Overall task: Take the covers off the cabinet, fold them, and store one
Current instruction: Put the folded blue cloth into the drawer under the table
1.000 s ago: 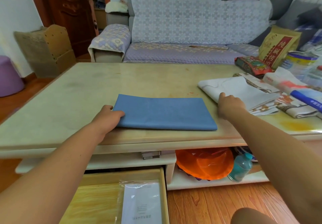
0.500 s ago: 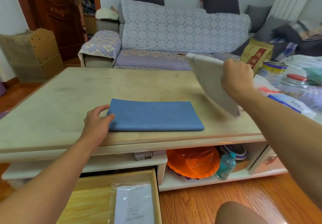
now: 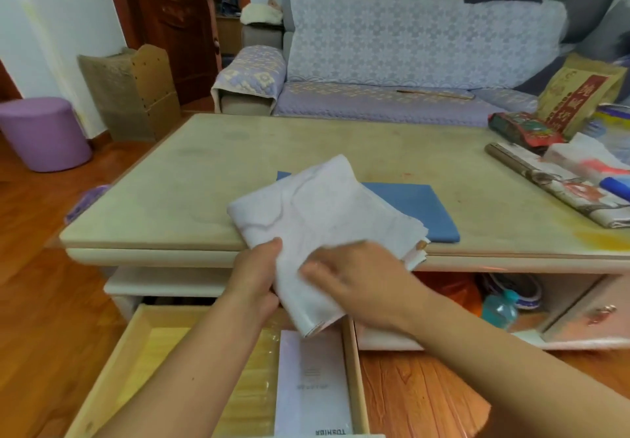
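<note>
my left hand [image 3: 256, 277] and right hand [image 3: 354, 277] both gripping the folded white cover [image 3: 320, 226] above the open drawer [image 3: 143, 352], blue cover [image 3: 412, 209] (folded flat) behind on the worktop [image 3: 191, 178]

The folded cover [image 3: 324, 219] in the hands was white with faint grey veining. At its two o'clock lay a plain blue cover [image 3: 422, 209] on the beige tabletop [image 3: 204, 178]. At ten o'clock stood a lilac stool [image 3: 44, 132].
</note>
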